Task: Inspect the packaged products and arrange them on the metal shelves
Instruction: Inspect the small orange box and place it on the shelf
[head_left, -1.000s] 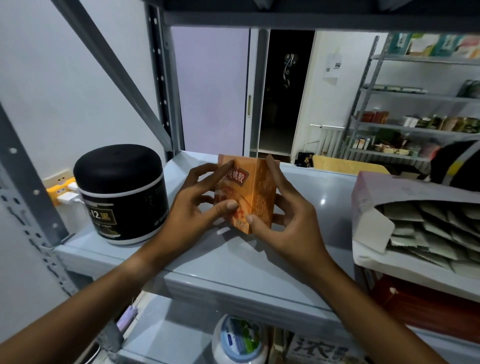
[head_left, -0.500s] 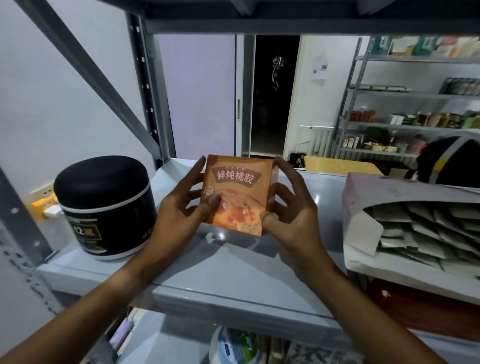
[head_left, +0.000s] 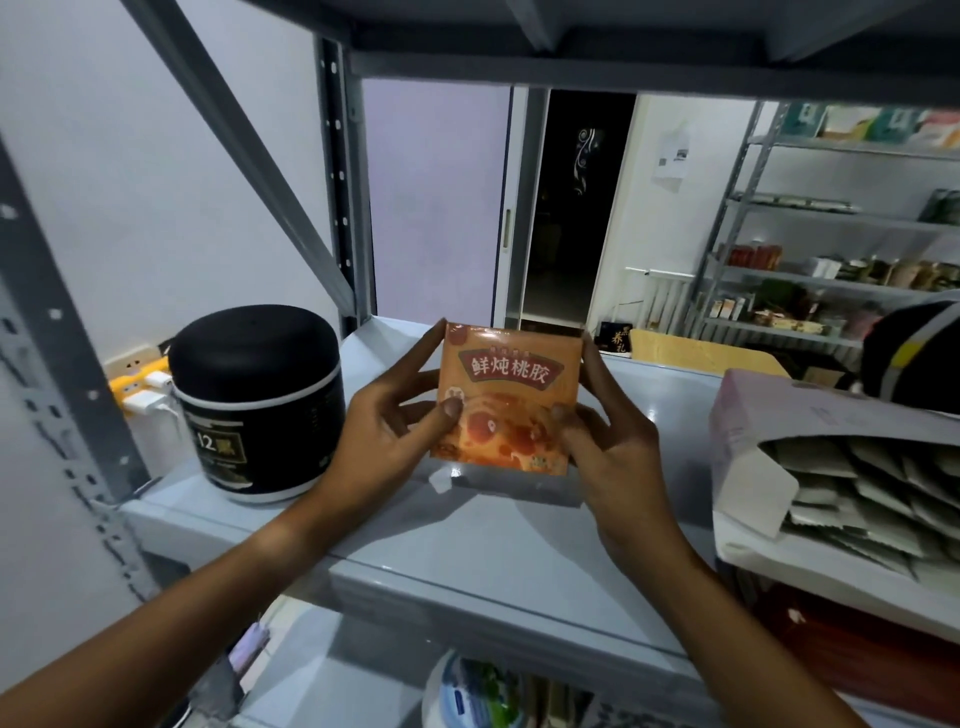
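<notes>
An orange box (head_left: 511, 384) with red printed food and Chinese lettering is held upright, its front face toward me, just above the grey metal shelf (head_left: 467, 545). My left hand (head_left: 387, 421) grips its left edge, thumb on the front, fingers behind. On the other side my right hand (head_left: 610, 436) holds the right edge the same way. The box's bottom edge sits close to the shelf surface; whether it touches I cannot tell.
A black round jar (head_left: 257, 400) marked 12 stands at the shelf's left. An open white carton (head_left: 831, 467) of grey sachets lies at the right. Products sit on the shelf below (head_left: 478, 691). Another stocked rack (head_left: 831, 270) stands across the room.
The box was turned from edge-on until its front face looks at me. Both hands kept hold of it and lifted it slightly toward the middle of the view.
</notes>
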